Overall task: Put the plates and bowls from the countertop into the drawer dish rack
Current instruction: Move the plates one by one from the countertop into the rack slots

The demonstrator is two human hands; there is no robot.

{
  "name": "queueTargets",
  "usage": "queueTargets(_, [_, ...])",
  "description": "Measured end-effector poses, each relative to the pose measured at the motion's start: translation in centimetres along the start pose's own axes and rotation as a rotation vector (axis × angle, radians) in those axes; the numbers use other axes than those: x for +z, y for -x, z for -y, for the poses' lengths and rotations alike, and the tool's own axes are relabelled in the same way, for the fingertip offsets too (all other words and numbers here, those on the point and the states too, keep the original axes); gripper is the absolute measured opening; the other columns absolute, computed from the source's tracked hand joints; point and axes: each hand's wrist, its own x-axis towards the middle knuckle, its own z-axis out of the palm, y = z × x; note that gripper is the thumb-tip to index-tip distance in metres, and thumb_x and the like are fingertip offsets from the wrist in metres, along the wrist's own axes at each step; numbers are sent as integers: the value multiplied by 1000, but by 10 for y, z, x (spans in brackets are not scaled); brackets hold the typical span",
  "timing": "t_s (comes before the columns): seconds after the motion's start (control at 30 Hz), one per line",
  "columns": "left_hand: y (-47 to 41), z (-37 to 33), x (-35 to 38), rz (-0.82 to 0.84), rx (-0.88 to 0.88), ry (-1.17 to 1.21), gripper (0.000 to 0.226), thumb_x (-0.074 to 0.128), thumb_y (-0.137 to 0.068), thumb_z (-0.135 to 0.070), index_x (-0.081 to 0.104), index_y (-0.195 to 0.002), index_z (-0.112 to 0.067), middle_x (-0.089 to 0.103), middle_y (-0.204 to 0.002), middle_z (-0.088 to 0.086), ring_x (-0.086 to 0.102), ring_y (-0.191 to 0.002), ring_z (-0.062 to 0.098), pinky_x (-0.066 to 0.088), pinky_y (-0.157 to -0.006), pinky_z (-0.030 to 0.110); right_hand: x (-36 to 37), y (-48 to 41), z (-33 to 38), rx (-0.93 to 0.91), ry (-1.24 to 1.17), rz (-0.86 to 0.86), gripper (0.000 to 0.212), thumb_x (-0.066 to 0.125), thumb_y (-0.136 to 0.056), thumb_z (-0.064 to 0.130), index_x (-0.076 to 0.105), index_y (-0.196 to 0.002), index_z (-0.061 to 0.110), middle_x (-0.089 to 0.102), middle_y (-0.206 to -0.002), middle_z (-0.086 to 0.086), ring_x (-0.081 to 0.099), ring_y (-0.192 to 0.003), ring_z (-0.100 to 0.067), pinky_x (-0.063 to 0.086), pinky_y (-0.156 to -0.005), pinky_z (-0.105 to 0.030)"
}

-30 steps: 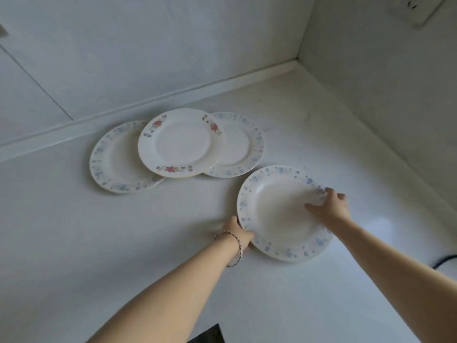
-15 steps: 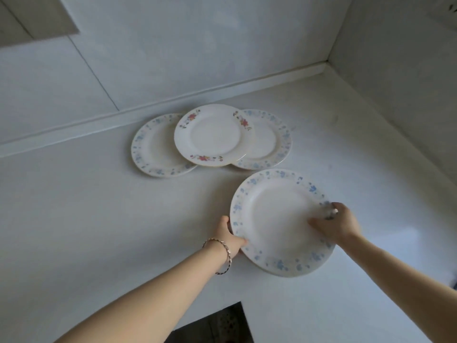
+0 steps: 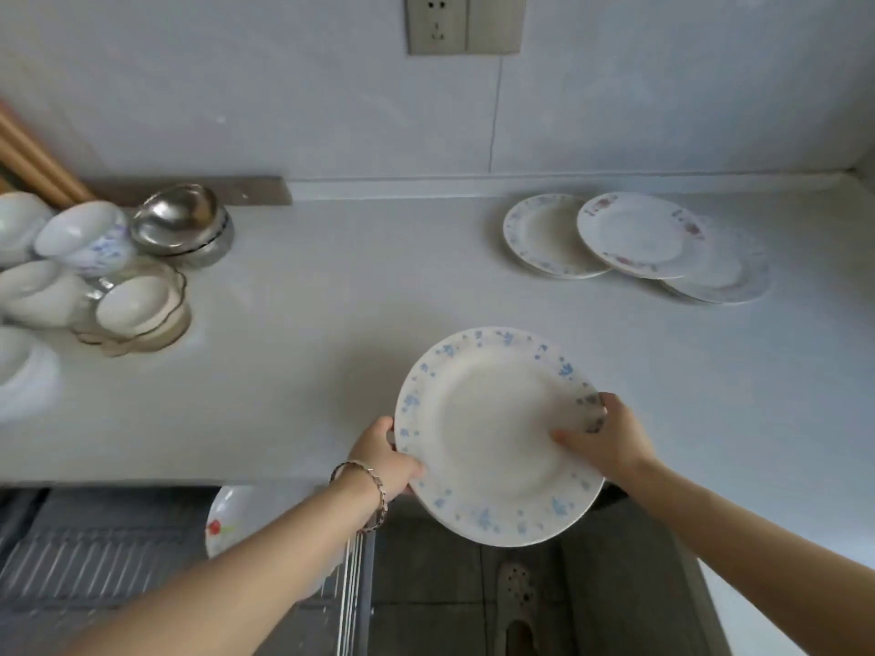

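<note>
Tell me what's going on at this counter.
A person holds a blue-flowered plate by opposite rims, left hand and right hand, over the front edge of the countertop, near the open drawer dish rack below. A red-flowered plate sits in it. Three overlapping plates and a cluster of bowls lie on the counter.

Glossy ceramic plate (image 3: 497, 437), shiny metal bowl (image 3: 182, 220), smooth matt countertop (image 3: 331, 300), wire metal rack (image 3: 94, 575)

Pale wall (image 3: 284, 87) with socket (image 3: 438, 23); dark tiled floor (image 3: 426, 575).
</note>
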Motion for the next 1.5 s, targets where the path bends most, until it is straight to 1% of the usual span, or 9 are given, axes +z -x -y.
queueTargets(0.13, [39,66,-99,-43,-11,-31,38,62,-73,10,47,-98,-15,61,-88,4,61,-87,25,55,-60,30,93,68,30,-38,39,82,71,76,-75,26,41,-134,9,53,-100,-4,54,-92,-24,47,-78,-32])
queueTargets(0.27, [72,130,-177,-77,-93,18,41,58,-74,14,52,-112,-2,62,-113,13,61,-104,30,57,-75,40,176,124,51,-46,89,170,73,77,-74,28,42,-135,8,57,-107,-8,58,-107,-30,49,-88,-38])
queueTargets(0.47, [92,206,-260,-127,-265,54,49,53,-78,19,49,-122,-2,58,-124,18,58,-113,37,55,-83,45,273,177,63,-43,168,292,67,74,-77,24,42,-134,9,60,-110,-10,57,-96,-25,45,-79,-31])
queueTargets(0.63, [77,246,-309,-182,-355,16,33,49,-78,22,54,-89,-9,61,-117,20,60,-101,35,54,-86,49,339,185,66,-24,212,394,54,62,-83,15,43,-133,10,60,-119,-11,55,-90,-21,48,-75,-30])
queueTargets(0.83, [38,278,-364,-175,-424,-111,55,54,-79,19,48,-129,-3,60,-122,19,60,-108,35,53,-90,49,411,177,76,-31,249,466,42,49,-90,7,41,-131,4,60,-121,-15,58,-108,-31,49,-85,-35])
queueTargets(1.1, [-44,344,-430,-155,-518,-117,62,51,-80,20,45,-133,-12,53,-131,18,58,-112,40,55,-82,52,531,168,77,67,218,448,42,40,-89,4,40,-130,10,59,-121,-15,56,-109,-32,39,-76,-28])
queueTargets(1.23, [-101,382,-458,-125,-527,-207,54,49,-83,17,46,-129,-11,54,-128,16,58,-112,39,55,-82,54,599,154,74,189,149,402,39,43,-88,6,47,-126,12,62,-119,-13,57,-108,-32,45,-82,-32])
queueTargets(1.4, [-172,413,-471,-82,-475,-243,55,50,-84,14,43,-133,-9,54,-128,17,56,-116,38,54,-81,45,659,119,66,304,72,261,31,48,-83,5,61,-111,9,66,-95,-10,58,-84,-27,43,-69,-28])
queueTargets(1.5, [-209,420,-468,-69,-408,-278,54,53,-83,14,44,-132,-7,56,-127,17,56,-116,38,54,-87,49,682,93,61,313,35,109,29,49,-81,2,64,-107,5,69,-98,-16,60,-84,-28,43,-69,-28])
